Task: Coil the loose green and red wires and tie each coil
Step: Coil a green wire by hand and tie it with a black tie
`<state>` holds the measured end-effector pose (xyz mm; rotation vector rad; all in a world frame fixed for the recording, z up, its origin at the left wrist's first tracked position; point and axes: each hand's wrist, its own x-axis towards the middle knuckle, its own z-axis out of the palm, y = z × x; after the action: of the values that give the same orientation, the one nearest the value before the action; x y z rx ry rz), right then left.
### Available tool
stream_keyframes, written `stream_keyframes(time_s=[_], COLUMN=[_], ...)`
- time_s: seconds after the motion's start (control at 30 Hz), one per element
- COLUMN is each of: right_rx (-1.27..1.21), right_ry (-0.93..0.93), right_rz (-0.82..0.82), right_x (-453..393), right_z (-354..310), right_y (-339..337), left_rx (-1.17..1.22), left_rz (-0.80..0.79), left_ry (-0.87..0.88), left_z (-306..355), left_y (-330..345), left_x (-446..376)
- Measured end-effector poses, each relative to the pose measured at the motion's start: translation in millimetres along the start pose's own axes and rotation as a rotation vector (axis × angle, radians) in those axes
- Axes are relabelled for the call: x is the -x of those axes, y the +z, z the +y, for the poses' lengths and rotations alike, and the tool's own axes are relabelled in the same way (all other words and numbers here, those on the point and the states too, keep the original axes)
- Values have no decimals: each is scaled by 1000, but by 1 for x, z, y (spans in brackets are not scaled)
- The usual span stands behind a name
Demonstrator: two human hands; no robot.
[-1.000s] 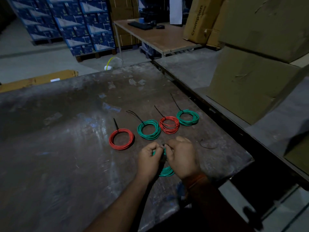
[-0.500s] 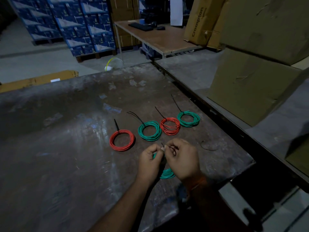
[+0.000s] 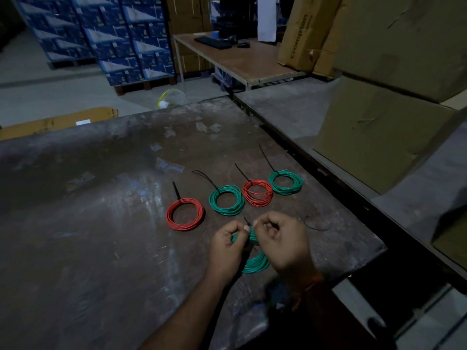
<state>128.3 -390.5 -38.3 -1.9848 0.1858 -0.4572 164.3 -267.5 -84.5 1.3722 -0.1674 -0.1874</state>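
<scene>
Obs.: both hands meet over a green wire coil (image 3: 255, 265) at the near edge of the metal worktable (image 3: 101, 236). The left hand (image 3: 228, 245) and right hand (image 3: 283, 245) each have fingers curled, pinching a thin black tie (image 3: 247, 221) at the coil's far side; its tail pokes up just beyond the fingertips. Most of the coil lies under and behind the grip, only its near arc showing below the wrists.

Beyond the grip, four tied coils sit in a row: red coil (image 3: 185, 214), green coil (image 3: 227, 200), a second red coil (image 3: 257, 192) touching it, and a far green coil (image 3: 285, 182), each with a black tail. A spare black tie (image 3: 316, 224) lies just right of the right hand.

Judgement: step in hand is cinching the tie. To do it well: hold the turns bunched with one pinch, pull the tail straight away with the other, snug but not crushing the insulation. Risk: turns springing loose if either pinch slackens early.
</scene>
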Motion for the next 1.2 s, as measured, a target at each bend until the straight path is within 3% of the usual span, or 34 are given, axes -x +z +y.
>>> stream_keyframes(time_s=[0.07, 0.17, 0.27, 0.4, 0.53, 0.63, 0.97, 1.1, 1.2], right_rx=[-218, -244, -282, -386, -467, -502, -179, 30, 38], right_ry=[162, 420, 628, 688, 607, 483, 121, -167, -174], right_rz=[-42, -30, -180, -280, -334, -263, 132, 136, 116], right_x=[-8, -27, -36, -39, -41, -44, -88, -100, -98], right_z=[0, 8, 5, 6, 5, 5, 7, -8, -12], right_y=[-4, -8, -4, 2, 3, 6, 2, -3, 3], left_rx=[-38, -76, -102, -159, -166, -160, -115, 38, 50], left_rz=[-11, -22, -37, -48, -56, -63, -84, -78, -98], left_ry=[17, 25, 51, 101, 98, 80, 23, -58, -36], left_z=[0, -2, -4, 0, 1, 0, 4, 7, 7], left_y=[0, -1, -2, -2, -2, -2, 0, 4, 4], left_x=[1, 1, 0, 0, 1, 0, 3, 3, 4])
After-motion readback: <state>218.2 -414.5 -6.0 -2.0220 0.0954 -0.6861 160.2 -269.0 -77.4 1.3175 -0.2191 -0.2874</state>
